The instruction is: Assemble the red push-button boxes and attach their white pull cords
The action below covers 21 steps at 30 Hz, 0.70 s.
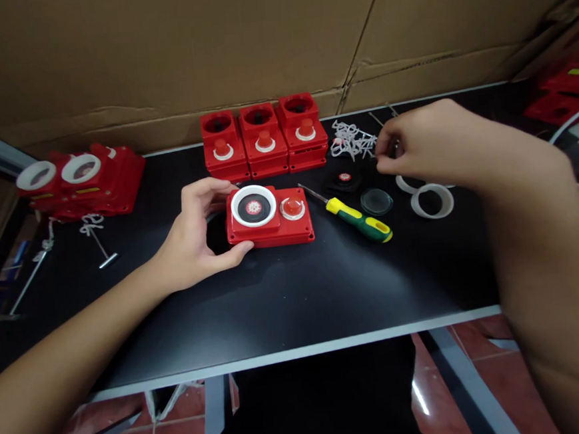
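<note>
A red box (271,235) with a white ring around a black disc and a red knob lies on the black table (286,304). Around its left end curls my left hand (196,241), thumb at the front edge and fingers behind. My right hand (418,140) is bent at the back right, beside a pile of white cords (351,140); its fingers are closed together, and what they hold, if anything, is hidden. Between the hands lies a yellow and green screwdriver (360,219), its tip near the box. A clear round lens (376,201) is beside it.
Three red boxes (265,142) stand at the back. More red boxes (86,183) are at the left, with a corded metal T-bar (106,258) before them. White rings (433,202) lie at the right. Cardboard (181,58) rises behind, and red parts (570,84) sit far right.
</note>
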Available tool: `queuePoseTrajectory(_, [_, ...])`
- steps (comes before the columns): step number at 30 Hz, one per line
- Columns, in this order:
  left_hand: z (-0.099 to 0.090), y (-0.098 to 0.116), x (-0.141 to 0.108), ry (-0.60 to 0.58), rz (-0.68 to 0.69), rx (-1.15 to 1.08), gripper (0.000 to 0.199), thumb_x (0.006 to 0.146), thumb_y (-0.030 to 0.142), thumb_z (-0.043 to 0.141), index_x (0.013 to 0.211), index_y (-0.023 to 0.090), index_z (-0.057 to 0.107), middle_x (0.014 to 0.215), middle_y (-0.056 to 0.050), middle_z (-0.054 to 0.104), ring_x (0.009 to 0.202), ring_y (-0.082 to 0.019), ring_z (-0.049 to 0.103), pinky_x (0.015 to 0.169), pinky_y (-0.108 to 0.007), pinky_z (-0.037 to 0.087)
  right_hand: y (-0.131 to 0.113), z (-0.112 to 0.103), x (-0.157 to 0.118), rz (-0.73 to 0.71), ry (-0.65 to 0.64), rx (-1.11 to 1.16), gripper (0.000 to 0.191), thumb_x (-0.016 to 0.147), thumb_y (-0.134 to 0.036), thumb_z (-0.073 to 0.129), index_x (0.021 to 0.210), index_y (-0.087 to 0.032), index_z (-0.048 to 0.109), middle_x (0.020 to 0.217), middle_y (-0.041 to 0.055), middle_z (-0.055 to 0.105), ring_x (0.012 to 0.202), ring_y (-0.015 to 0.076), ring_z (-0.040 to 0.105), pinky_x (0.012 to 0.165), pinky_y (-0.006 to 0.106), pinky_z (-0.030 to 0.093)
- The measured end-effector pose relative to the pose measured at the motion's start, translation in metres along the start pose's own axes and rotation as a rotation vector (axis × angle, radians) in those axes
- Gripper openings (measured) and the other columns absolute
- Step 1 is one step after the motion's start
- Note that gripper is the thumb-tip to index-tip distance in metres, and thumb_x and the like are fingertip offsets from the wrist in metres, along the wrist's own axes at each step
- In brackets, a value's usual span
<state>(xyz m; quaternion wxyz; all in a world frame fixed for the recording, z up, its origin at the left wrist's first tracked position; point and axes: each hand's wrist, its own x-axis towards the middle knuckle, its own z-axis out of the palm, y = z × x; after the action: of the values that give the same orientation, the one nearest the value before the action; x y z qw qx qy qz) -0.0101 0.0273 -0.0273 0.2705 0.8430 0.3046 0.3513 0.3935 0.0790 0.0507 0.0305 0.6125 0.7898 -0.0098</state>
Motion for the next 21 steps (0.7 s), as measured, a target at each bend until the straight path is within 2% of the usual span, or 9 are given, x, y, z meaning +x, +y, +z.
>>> queuePoseTrajectory(3, [0.001,-0.002,-0.001,0.010,0.006,0.004,0.079,0.097,0.036,0.092,0.156,0.036,0.039,0.156,-0.011,0.061,0.144,-0.038,0.072,0.124,-0.068,0.066,-0.016,-0.011,-0.013,-0.032,0.064,0.099,0.011,0.100,-0.021,0.069,0.104,-0.020,0.079,0.088,0.0071,0.081,0.081,0.0218,0.073,0.086,0.038,0.056])
queuePoseTrajectory(6, [0.001,-0.002,-0.001,0.011,0.011,0.009,0.080,0.097,0.037,0.092,0.157,0.035,0.039,0.157,-0.011,0.060,0.143,-0.037,0.072,0.124,-0.065,0.067,-0.033,-0.015,-0.025,-0.214,0.202,0.453,0.005,0.098,-0.026,0.071,0.097,-0.025,0.076,0.087,0.0045,0.081,0.079,0.0213,0.074,0.080,0.037,0.058])
queuePoseTrajectory(8, [0.001,-0.002,-0.001,0.007,0.010,0.017,0.080,0.098,0.038,0.092,0.157,0.034,0.039,0.158,-0.011,0.060,0.144,-0.036,0.072,0.125,-0.064,0.067,-0.044,-0.015,-0.030,-0.349,0.240,0.600,0.008,0.101,-0.031,0.072,0.097,-0.027,0.077,0.088,0.0034,0.081,0.076,0.0214,0.072,0.075,0.039,0.058])
queuePoseTrajectory(12, [0.001,-0.002,0.000,0.003,0.014,0.047,0.082,0.098,0.039,0.093,0.157,0.030,0.038,0.158,-0.015,0.061,0.143,-0.035,0.073,0.123,-0.061,0.068,-0.056,-0.012,-0.034,-0.584,0.212,0.674,0.011,0.109,-0.033,0.074,0.101,-0.031,0.081,0.097,0.0020,0.083,0.082,0.0215,0.074,0.075,0.040,0.061])
queuePoseTrajectory(15, [0.002,-0.003,0.000,0.002,0.043,0.059,0.084,0.096,0.036,0.093,0.159,0.031,0.037,0.158,-0.016,0.062,0.143,-0.034,0.074,0.121,-0.057,0.069,-0.060,-0.010,-0.035,-0.702,0.171,0.723,0.009,0.109,-0.031,0.077,0.104,-0.031,0.084,0.106,0.0013,0.086,0.089,0.0208,0.079,0.078,0.037,0.064])
queuePoseTrajectory(17, [0.002,-0.004,0.000,0.000,0.057,0.066,0.085,0.095,0.035,0.092,0.160,0.031,0.037,0.158,-0.016,0.062,0.144,-0.034,0.074,0.121,-0.056,0.069,-0.061,-0.008,-0.036,-0.731,0.148,0.749,0.007,0.110,-0.030,0.079,0.106,-0.031,0.084,0.108,0.0013,0.087,0.091,0.0203,0.080,0.081,0.036,0.065])
queuePoseTrajectory(21, [0.002,-0.002,0.000,0.004,0.054,0.076,0.083,0.096,0.035,0.093,0.158,0.028,0.038,0.156,-0.017,0.064,0.140,-0.034,0.075,0.119,-0.057,0.071,-0.065,-0.005,-0.039,-0.680,0.079,0.791,0.003,0.106,-0.027,0.081,0.106,-0.030,0.080,0.102,0.0002,0.087,0.083,0.0193,0.080,0.079,0.035,0.066])
